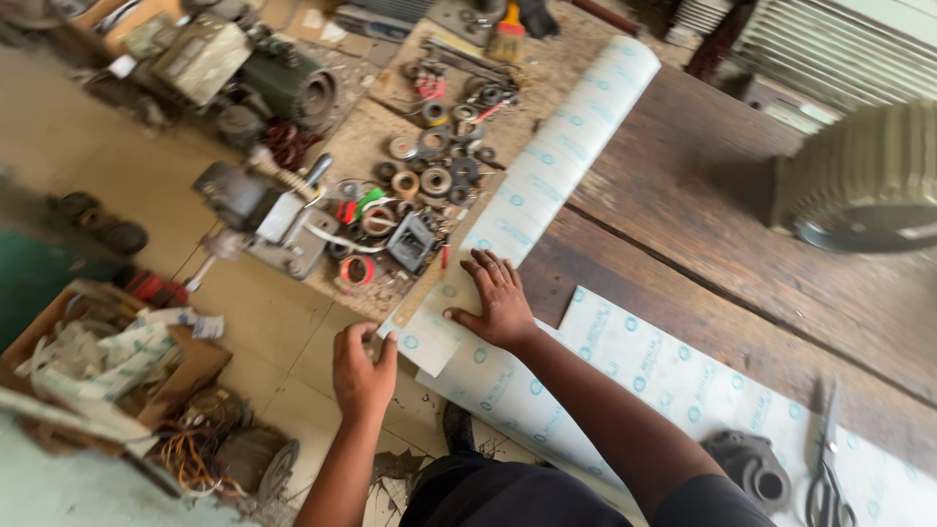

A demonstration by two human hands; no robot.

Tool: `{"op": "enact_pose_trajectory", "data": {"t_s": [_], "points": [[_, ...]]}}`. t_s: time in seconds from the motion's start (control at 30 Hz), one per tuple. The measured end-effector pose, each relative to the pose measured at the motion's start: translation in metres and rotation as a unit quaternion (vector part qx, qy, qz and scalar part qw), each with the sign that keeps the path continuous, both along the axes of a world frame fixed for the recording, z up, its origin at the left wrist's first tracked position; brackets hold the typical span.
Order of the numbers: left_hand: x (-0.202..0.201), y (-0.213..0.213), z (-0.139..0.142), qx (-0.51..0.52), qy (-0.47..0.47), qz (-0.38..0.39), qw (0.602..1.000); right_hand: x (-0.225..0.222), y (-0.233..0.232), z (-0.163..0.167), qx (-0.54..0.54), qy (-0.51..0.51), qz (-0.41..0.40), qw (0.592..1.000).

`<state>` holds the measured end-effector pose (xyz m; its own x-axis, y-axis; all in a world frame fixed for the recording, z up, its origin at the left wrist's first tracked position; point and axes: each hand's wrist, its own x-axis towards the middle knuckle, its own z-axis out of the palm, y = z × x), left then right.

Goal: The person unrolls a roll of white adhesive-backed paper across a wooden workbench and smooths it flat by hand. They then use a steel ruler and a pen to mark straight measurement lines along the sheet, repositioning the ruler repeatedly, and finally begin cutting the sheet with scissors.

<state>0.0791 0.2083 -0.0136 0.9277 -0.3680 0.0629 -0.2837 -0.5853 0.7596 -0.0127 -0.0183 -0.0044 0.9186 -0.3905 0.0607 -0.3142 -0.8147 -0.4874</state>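
wooden workbench point(703, 215) fills the right side, floor on the left. two long white sheets with a blue printed pattern lie on the bench: one sheet strip point(547, 176) runs diagonally from the top centre down to the bench's near edge, the second sheet point(683, 381) lies across the near right. ribbed grey motor housing point(864, 176) sits top right, blurred. a green motor point(288, 83) and a grey machine part point(259, 215) sit at the left end. between them and the strip, a scatter of bearings and rings point(439, 166). box of scrap with copper wire point(117, 371) on the floor lower left. small grey end cover point(752, 468) and scissors point(828, 468) rest on the second sheet lower right. right hand point(500, 303) lies flat on the strip's near end, fingers spread, pressing it down. left hand point(363, 369) is curled at the strip's lower corner, pinching its edge; can't tell if it holds anything else. a thin wooden ruler point(422, 290) lies along the strip's left edge, just beside the right hand
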Motion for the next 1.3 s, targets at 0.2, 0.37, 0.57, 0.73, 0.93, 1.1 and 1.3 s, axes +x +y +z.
{"op": "enact_pose_trajectory", "data": {"t_s": [0.2, 0.37, 0.57, 0.73, 0.93, 1.1, 1.3], "points": [[-0.034, -0.012, 0.024, -0.011, -0.085, -0.238, 0.967, -0.104, -0.039, 0.019, 0.017, -0.115, -0.104, 0.988], [-0.074, -0.062, 0.048, 0.009, -0.066, -0.437, 0.897, -0.238, -0.038, 0.046, -0.047, -0.011, -0.253, 0.966], [-0.113, -0.123, 0.053, 0.096, -0.093, -0.540, 0.831, -0.361, 0.002, 0.043, -0.103, 0.022, -0.406, 0.908], [-0.153, -0.149, 0.047, 0.170, -0.087, -0.564, 0.803, -0.473, -0.002, 0.023, -0.154, 0.027, -0.533, 0.832], [-0.212, -0.163, 0.014, 0.290, -0.163, -0.487, 0.807, -0.586, -0.036, 0.000, -0.132, -0.028, -0.619, 0.774], [-0.223, -0.150, -0.030, 0.298, -0.193, -0.297, 0.886, -0.642, -0.077, -0.026, -0.114, -0.011, -0.585, 0.803], [-0.236, -0.156, -0.048, 0.332, -0.226, -0.237, 0.884, -0.690, -0.095, -0.048, -0.078, 0.021, -0.570, 0.818]]}}
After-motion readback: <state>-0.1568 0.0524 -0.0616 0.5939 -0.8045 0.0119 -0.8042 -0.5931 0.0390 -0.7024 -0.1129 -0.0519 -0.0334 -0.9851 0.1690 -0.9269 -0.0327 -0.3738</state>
